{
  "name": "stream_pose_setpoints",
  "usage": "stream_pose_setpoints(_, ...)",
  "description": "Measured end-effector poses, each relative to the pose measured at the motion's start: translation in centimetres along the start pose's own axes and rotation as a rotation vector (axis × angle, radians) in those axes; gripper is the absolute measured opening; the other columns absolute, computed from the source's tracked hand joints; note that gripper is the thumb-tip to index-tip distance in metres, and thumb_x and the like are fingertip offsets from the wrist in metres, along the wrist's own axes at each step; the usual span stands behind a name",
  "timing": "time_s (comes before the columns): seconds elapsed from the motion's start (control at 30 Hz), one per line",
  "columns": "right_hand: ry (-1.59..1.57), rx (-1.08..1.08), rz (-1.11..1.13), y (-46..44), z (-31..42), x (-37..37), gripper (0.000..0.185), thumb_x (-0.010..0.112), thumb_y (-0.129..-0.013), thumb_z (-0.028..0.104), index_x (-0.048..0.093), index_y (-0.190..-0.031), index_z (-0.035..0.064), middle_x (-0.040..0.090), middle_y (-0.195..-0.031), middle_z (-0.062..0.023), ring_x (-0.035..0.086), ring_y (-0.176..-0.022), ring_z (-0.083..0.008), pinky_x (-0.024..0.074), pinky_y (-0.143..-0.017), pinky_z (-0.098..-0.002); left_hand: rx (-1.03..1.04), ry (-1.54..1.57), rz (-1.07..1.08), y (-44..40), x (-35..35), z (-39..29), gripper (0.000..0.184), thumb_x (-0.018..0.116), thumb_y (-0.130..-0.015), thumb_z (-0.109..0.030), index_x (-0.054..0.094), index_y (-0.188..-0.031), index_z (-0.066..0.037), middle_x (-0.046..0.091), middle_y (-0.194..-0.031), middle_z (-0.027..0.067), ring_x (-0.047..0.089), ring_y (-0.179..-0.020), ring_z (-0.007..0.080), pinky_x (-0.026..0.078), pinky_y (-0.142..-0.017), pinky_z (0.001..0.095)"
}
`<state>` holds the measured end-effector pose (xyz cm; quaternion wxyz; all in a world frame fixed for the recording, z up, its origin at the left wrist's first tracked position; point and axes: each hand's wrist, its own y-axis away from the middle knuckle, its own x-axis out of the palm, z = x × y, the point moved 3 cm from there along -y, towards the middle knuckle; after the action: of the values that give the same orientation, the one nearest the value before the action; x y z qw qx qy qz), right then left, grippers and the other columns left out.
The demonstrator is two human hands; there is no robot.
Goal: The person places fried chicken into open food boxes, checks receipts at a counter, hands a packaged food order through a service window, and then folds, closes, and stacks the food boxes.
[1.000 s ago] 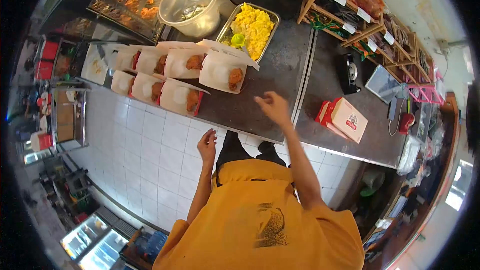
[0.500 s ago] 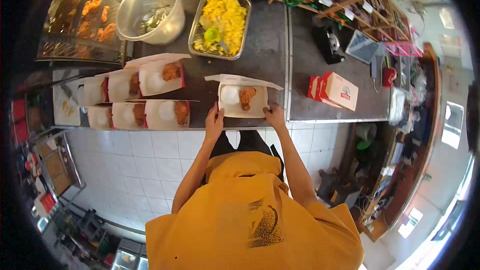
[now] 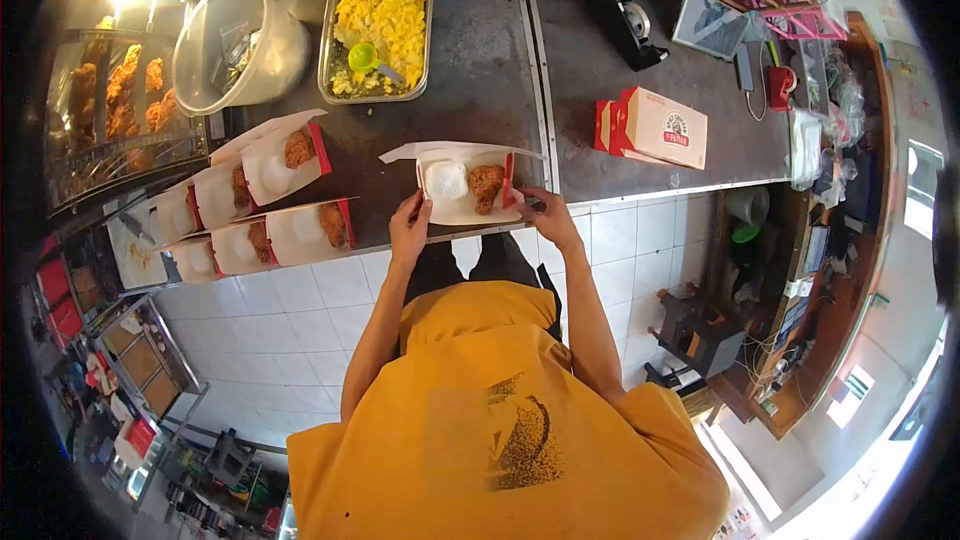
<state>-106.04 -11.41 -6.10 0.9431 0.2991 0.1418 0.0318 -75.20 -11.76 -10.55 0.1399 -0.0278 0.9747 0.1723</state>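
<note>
An open paper food box (image 3: 462, 213) stands at the counter's front edge, its lid tipped back. Inside it lie a white round portion (image 3: 445, 179), perhaps wrapped rice, and a piece of fried chicken (image 3: 487, 187) to its right. My left hand (image 3: 408, 227) grips the box's left front corner, thumb against the wall. At the right front corner, my right hand (image 3: 550, 217) pinches the side, where a red panel shows. To the left, several similar open boxes (image 3: 285, 168) stand in two rows, most with fried chicken visible.
Behind sits a metal tray (image 3: 375, 97) of yellow food with a green scoop (image 3: 363, 58). A translucent tub (image 3: 245, 50) stands beside a lit chicken display case (image 3: 125, 105). Closed boxes (image 3: 670, 127), a tape dispenser (image 3: 630, 25) and a tablet (image 3: 708, 22) are on the right.
My view has turned, so the counter items appear shifted and tilted. Both hands stay on the same box, and its red right panel shows more plainly now.
</note>
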Motion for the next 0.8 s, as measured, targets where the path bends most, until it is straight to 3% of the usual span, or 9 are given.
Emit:
stream_pose_setpoints(0.03,0.026,0.042,-0.014,-0.2,0.3,0.1,0.033,0.074,-0.087,0.018,0.071,-0.115,0.0010,0.074,-0.090,-0.0114,0.069,-0.074,-0.0213,0.0539,-0.068,-0.0344,0.018,-0.003,-0.011,0.0,0.1,0.0,0.042,0.066,-0.099,-0.022,0.062,-0.131,0.003,0.068,-0.106,0.0055,0.059,-0.089,0.0094,0.050,-0.079,0.0260)
stream_pose_setpoints(0.13,0.178,-0.098,-0.194,-0.9,-0.6,0.9,0.029,0.074,-0.084,0.017,0.073,-0.107,0.0001,0.073,-0.090,-0.0189,0.072,-0.078,-0.0317,0.0547,-0.070,-0.0387,-0.124,0.080,0.034,0.3,0.1,-1.3,0.044,0.067,-0.099,-0.024,0.061,-0.132,0.005,0.068,-0.112,0.0072,0.058,-0.096,0.0099,0.049,-0.084,0.0265)
stream_pose_setpoints(0.17,0.214,-0.203,-0.263,0.0,1.2,0.9,0.026,0.073,-0.084,0.017,0.073,-0.104,-0.0001,0.071,-0.092,-0.0248,0.071,-0.082,-0.0380,0.0545,-0.071,-0.0424,-0.127,0.095,0.028,0.3,0.1,-1.6,0.044,0.067,-0.099,-0.024,0.061,-0.131,0.005,0.068,-0.113,0.0073,0.058,-0.096,0.0100,0.049,-0.084,0.0266)
stream_pose_setpoints(0.27,0.254,-0.101,-0.243,1.6,3.2,1.0,0.025,0.072,-0.084,0.016,0.073,-0.104,0.0003,0.070,-0.092,-0.0252,0.070,-0.082,-0.0382,0.0541,-0.071,-0.0433,-0.146,0.120,0.015,0.5,0.0,-1.7,0.045,0.067,-0.098,-0.025,0.062,-0.131,0.005,0.068,-0.116,0.0069,0.058,-0.095,0.0102,0.049,-0.084,0.0266)
stream_pose_setpoints(0.37,0.315,-0.229,-0.306,1.8,2.7,1.4,0.022,0.075,-0.083,0.012,0.073,-0.099,-0.0035,0.070,-0.082,-0.0213,0.071,-0.072,-0.0289,0.0551,-0.066,-0.0358,-0.165,0.111,0.025,0.4,0.1,-0.9,0.045,0.067,-0.098,-0.026,0.062,-0.131,0.004,0.068,-0.117,0.0061,0.059,-0.092,0.0099,0.048,-0.081,0.0263)
stream_pose_setpoints(0.57,0.390,-0.250,-0.333,0.1,2.9,1.5,0.023,0.078,-0.082,0.016,0.073,-0.093,-0.0036,0.070,-0.076,-0.0177,0.072,-0.072,-0.0275,0.0548,-0.066,-0.0354,-0.144,0.155,0.064,0.4,0.0,-0.6,0.044,0.068,-0.098,-0.025,0.062,-0.132,0.003,0.068,-0.115,0.0056,0.061,-0.095,0.0106,0.049,-0.082,0.0262)
stream_pose_setpoints(0.67,0.090,0.073,-0.148,-1.2,2.2,0.8,0.026,0.079,-0.082,0.018,0.072,-0.092,-0.0048,0.070,-0.072,-0.0125,0.071,-0.070,-0.0242,0.0552,-0.066,-0.0347,-0.205,0.094,0.073,0.4,-0.7,-1.6,0.050,0.070,-0.096,-0.026,0.058,-0.135,0.003,0.068,-0.118,0.0093,0.063,-0.102,0.0137,0.050,-0.089,0.0282)
stream_pose_setpoints(0.73,0.361,-0.136,-0.327,-1.7,1.5,-0.7,0.034,0.080,-0.080,0.019,0.070,-0.104,-0.0033,0.072,-0.086,-0.0120,0.070,-0.072,-0.0230,0.0557,-0.069,-0.0343,-0.215,-0.006,0.031,0.5,-1.1,-3.8,0.059,0.072,-0.094,-0.025,0.051,-0.142,0.004,0.064,-0.127,0.0143,0.063,-0.110,0.0179,0.050,-0.094,0.0311)
stream_pose_setpoints(0.8,0.525,-0.330,-0.553,-0.3,5.6,-3.0,0.041,0.081,-0.078,0.018,0.068,-0.113,-0.0013,0.071,-0.095,-0.0143,0.069,-0.078,-0.0258,0.0559,-0.073,-0.0347,0.061,-0.235,-0.172,0.1,-2.0,-6.8,0.069,0.072,-0.093,-0.021,0.040,-0.149,0.002,0.059,-0.132,0.0165,0.061,-0.110,0.0198,0.051,-0.091,0.0313)
